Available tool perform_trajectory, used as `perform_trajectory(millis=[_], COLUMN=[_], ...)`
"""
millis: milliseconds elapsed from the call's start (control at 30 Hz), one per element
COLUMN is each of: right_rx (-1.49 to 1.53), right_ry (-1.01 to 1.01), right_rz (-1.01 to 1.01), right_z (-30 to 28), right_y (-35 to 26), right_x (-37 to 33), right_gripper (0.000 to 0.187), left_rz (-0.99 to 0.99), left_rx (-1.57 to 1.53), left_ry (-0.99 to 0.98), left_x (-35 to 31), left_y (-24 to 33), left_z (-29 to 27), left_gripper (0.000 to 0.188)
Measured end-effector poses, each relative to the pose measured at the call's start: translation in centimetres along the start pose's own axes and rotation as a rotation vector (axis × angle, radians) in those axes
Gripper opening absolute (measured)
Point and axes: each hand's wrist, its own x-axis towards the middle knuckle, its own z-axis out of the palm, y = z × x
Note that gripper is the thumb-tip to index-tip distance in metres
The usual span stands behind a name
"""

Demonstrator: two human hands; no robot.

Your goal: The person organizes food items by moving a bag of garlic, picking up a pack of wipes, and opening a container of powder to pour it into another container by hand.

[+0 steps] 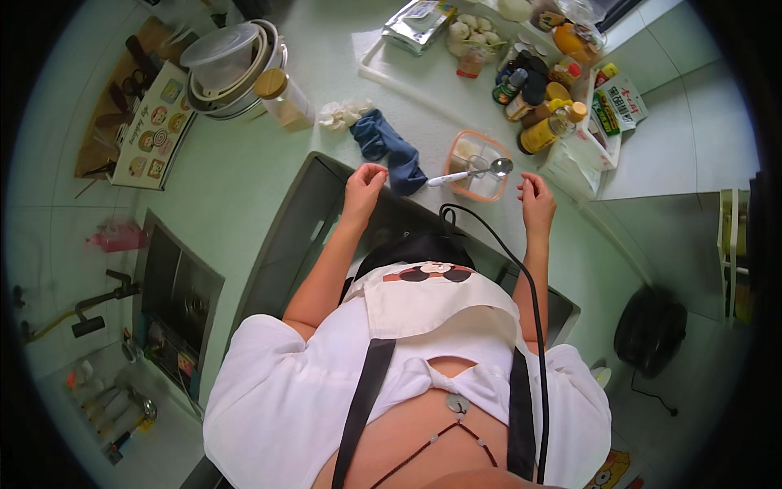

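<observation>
- Pale bench is spreading around and beyond both sets of fingers.
- Left hand: its fingers are curling inward, tips close to the thumb; whether they are pinching anything, I cannot tell.
- Right hand: its fingers are bending loosely, standing apart in an empty, relaxed curve.
- Dark blue cloth is lying crumpled just right of the left fingertips; whether it is touching them, I cannot tell.
- Clear container with an orange rim is sitting between the two sets of fingers, just left of the right ones.
- Spoon is resting across that container, its white handle pointing toward the left fingers, its metal bowl lying nearer the right ones.
- White cloth is lying beyond the left fingers, beside the blue one.
- Gold-lidded jar is standing farther left, with stacked bowls rising past it.
- Bottles are crowding beyond the right fingers.
- Garlic bulbs are sitting farther off, well beyond the container.
- Black cable is running from between the hands down past the right forearm.
- Sink is lying well left of the left fingers.
</observation>
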Motion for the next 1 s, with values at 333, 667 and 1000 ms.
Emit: perform_trajectory(millis=[333, 667, 1000], right_rx=[0.096, -0.072, 0.123], right_ry=[0.024, 0.235, -0.002], right_rz=[-0.077, 0.012, 0.422], right_z=[5.1, 3.8, 4.1], right_y=[-2.8, 0.4, 4.3], right_x=[1.2, -1.2, -3.5], right_gripper=[0.016, 0.019, 0.029], left_rz=[0.059, 0.035, 0.019], left_rx=[0.118, 0.114, 0.099], left_ry=[0.061, -0.14, -0.37], left_x=[3.8, 6.9, 7.7], left_y=[0.4, 0.7, 0.4], left_z=[-5.2, -2.7, 1.3], left_gripper=[0.012, 0.011, 0.014])
